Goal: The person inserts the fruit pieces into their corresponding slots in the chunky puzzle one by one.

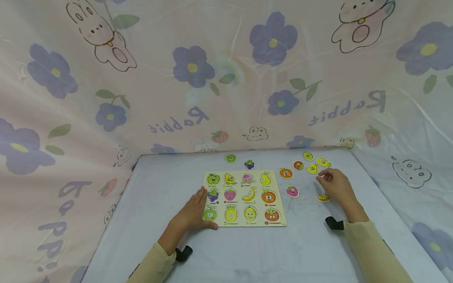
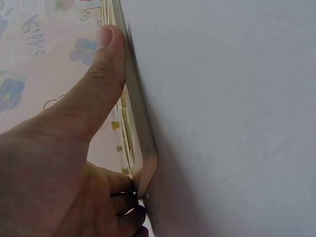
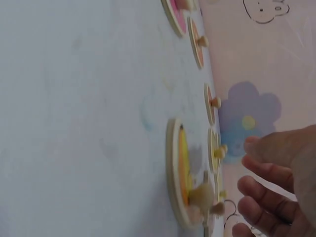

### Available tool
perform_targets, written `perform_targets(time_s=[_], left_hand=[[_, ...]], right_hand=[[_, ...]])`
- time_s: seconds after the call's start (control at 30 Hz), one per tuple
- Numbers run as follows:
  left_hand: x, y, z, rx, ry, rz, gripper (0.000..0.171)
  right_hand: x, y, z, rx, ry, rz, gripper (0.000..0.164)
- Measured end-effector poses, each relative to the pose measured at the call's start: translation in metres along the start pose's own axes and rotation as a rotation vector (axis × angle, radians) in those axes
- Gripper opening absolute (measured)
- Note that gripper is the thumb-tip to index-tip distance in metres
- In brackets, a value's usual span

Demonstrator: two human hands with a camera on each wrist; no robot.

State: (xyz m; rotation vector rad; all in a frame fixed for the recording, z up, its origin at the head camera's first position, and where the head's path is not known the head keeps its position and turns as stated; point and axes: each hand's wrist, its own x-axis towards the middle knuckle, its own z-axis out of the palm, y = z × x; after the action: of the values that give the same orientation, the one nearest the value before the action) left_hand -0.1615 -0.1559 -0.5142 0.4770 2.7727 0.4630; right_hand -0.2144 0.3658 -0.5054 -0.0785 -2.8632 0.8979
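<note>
A fruit puzzle board (image 1: 221,198) with printed, named fruits lies flat on the table. My left hand (image 1: 192,210) rests at its near left corner, the fingers along the left side and the thumb at the front edge. In the left wrist view the thumb (image 2: 106,64) lies against the board's edge (image 2: 140,118). My right hand (image 1: 337,188) hovers by a banana piece (image 1: 322,199), partly covering it, with fingers loosely bent and nothing between them. Up close, the banana piece (image 3: 183,158) shows a wooden knob, apart from the right fingertips.
Beyond the board are a green piece (image 1: 231,158) and a grape piece (image 1: 249,164). To its right lie a pink strawberry piece (image 1: 291,191), an orange piece (image 1: 286,173), a red-orange piece (image 1: 298,165) and several yellow pieces (image 1: 312,169). A patterned curtain (image 1: 226,98) encloses the table.
</note>
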Motion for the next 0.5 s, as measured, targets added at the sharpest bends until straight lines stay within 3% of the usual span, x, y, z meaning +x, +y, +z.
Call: perform_targets(time_s=[0.23,0.5], left_hand=[[-0.001,0.0,0.001,-0.012,0.013,0.001,0.139],[0.001,-0.002,0.002,0.0,0.005,-0.001,0.14]], right_hand=[[0.001,0.018,-0.006,-0.022,0.061,0.036,0.03],[-0.001,0.036,-0.006,-0.022,0.04,0.106,0.039]])
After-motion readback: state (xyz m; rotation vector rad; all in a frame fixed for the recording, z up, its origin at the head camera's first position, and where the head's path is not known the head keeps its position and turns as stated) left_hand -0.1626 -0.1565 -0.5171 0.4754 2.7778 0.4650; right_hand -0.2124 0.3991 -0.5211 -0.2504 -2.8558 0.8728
